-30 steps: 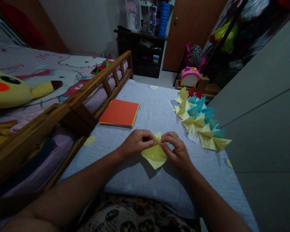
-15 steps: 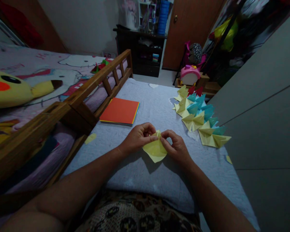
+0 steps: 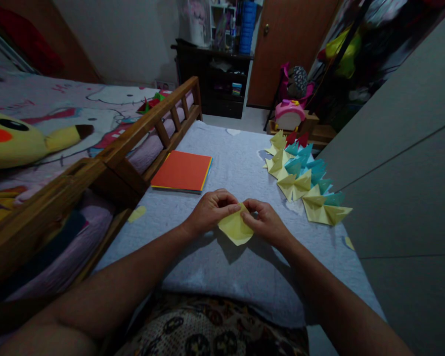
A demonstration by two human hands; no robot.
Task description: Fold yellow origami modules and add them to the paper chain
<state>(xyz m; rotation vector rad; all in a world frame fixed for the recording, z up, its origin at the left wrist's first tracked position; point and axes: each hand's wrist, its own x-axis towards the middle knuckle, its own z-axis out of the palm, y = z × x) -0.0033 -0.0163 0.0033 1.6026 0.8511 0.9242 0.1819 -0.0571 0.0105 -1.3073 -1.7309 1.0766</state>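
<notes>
Between my hands is a yellow paper (image 3: 236,229), partly folded, its lower corner pointing toward me above the cloth-covered surface. My left hand (image 3: 212,211) pinches its upper left edge between thumb and fingers. On the other side, my right hand (image 3: 266,221) grips the upper right edge, with the thumb pressed on the paper. The fingers hide the top folds. A stack of coloured square paper (image 3: 182,170), orange on top, lies beyond my left hand. Folded yellow paper shapes (image 3: 294,184) stand to the right, beside folded blue ones (image 3: 303,157) and red ones (image 3: 296,139).
A wooden rail (image 3: 152,118) runs along the left side of the blue-grey cloth (image 3: 230,153). Past it, a yellow plush toy (image 3: 18,141) lies on a bed. A pale cabinet panel (image 3: 404,163) borders the right side.
Both hands have shifted slightly at the top of the yellow paper, and its raised upper folds are now more covered by the fingers. The whole view has moved a little.
</notes>
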